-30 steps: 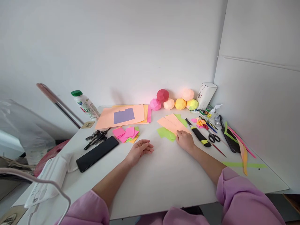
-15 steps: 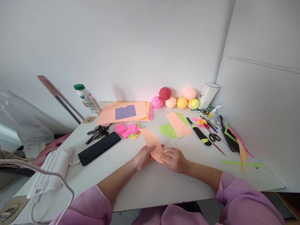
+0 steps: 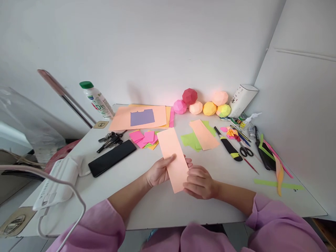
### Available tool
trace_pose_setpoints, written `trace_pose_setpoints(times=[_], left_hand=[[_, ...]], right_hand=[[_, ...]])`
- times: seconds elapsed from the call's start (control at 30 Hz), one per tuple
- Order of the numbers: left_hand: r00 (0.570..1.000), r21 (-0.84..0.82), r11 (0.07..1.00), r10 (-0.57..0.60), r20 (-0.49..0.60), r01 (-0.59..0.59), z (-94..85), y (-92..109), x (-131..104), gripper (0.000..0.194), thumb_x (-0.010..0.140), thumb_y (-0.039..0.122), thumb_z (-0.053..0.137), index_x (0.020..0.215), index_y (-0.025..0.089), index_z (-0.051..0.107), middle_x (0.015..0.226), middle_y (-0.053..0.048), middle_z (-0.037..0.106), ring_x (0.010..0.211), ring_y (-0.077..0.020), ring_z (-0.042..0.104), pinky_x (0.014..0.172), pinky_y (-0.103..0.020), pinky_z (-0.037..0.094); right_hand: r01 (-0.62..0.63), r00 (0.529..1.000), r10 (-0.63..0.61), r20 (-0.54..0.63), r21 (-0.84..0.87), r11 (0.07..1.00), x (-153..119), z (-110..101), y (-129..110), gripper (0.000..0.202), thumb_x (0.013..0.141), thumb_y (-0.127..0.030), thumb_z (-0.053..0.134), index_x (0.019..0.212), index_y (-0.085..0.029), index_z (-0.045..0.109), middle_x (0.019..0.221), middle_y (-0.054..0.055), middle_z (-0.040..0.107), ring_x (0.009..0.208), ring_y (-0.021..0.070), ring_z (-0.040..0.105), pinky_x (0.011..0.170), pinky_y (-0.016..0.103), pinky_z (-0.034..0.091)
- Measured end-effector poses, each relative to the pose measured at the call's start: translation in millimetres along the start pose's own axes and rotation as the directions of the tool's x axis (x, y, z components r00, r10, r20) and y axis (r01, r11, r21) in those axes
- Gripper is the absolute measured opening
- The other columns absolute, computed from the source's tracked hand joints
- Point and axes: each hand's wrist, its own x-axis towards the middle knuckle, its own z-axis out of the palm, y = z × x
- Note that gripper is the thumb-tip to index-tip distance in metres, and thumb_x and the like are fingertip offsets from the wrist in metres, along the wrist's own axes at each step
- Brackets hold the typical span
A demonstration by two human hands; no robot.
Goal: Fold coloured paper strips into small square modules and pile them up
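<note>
A peach paper strip [image 3: 173, 157] is held up just above the table, its broad face turned toward me. My left hand [image 3: 160, 170] is closed on it, thumb on the front face and fingers behind, some tips showing past the right edge. At the strip's lower right edge, the bent fingers of my right hand [image 3: 198, 182] pinch the paper. Beyond the strip lie small pink paper squares [image 3: 143, 138] on the left. To the right, another peach strip [image 3: 204, 135] rests across green paper [image 3: 191, 140].
Faceted paper balls [image 3: 189, 96] stand by the wall near stacked paper sheets [image 3: 118, 120]. A phone [image 3: 112, 158], keys [image 3: 111, 141] and a green-capped bottle [image 3: 97, 101] are left. On the right lie a cutter [image 3: 228, 146], scissors [image 3: 246, 151], a glue bottle [image 3: 246, 121] and paper strips [image 3: 278, 183].
The peach strip, curved and slanted before, is now flatter and shows its full face. Both hands keep hold of it. The camera view has shifted slightly.
</note>
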Motion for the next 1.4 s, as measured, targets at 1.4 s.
trace_pose_setpoints(times=[1.4], left_hand=[[0.981,0.125,0.984,0.143,-0.129,-0.127,-0.8,-7,-2,0.028,0.077,0.027,0.060,0.103,0.017,0.060,0.104,-0.010,0.066,0.095,-0.0268,0.061,0.078,-0.038,0.048]], right_hand=[[-0.121,0.991,0.097,0.096,0.283,0.951,4,-9,13,0.004,0.081,-0.021,0.057,0.079,-0.017,0.056,0.089,0.008,0.066,0.101,0.0216,0.057,0.082,0.041,0.049]])
